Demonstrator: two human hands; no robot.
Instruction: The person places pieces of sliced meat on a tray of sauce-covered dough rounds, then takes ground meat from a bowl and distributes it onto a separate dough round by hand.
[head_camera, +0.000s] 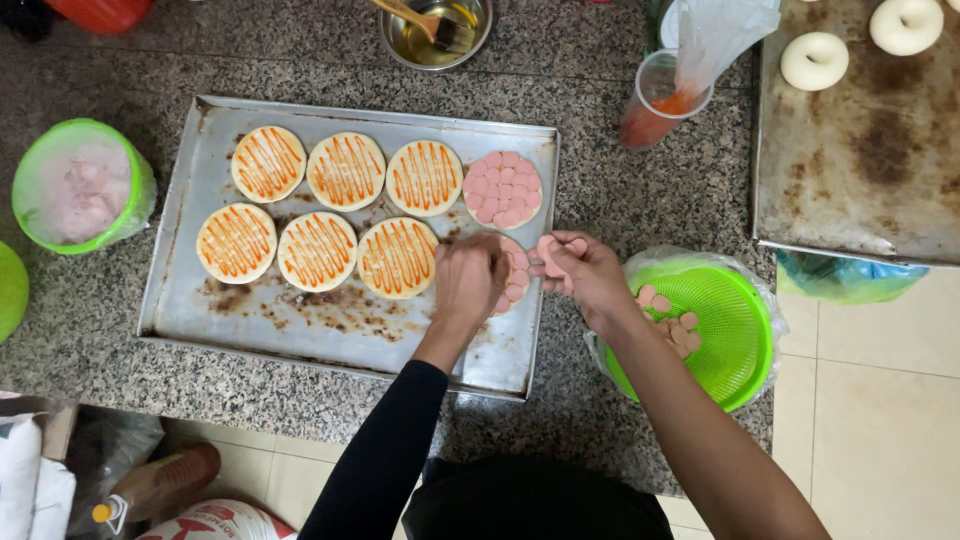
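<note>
A metal baking tray (250, 320) on the granite counter carries two rows of round dough bases. Several are striped with orange sauce (316, 250). One base at the upper right (503, 188) is fully covered with pink sausage slices. My left hand (468, 278) rests fingers-down on the lower right base (516, 282), pressing slices onto it and hiding most of it. My right hand (582, 270) hovers just right of it, pinching several pink sausage slices (549, 250) over the tray's edge.
A green colander (745, 335) lined with plastic holds more slices at my right. A sauce piping bag stands in a cup (662, 100). A bowl of oil with a brush (432, 30) sits behind. A second tray (860, 160) holds dough rings. A green covered bowl (78, 185) stands left.
</note>
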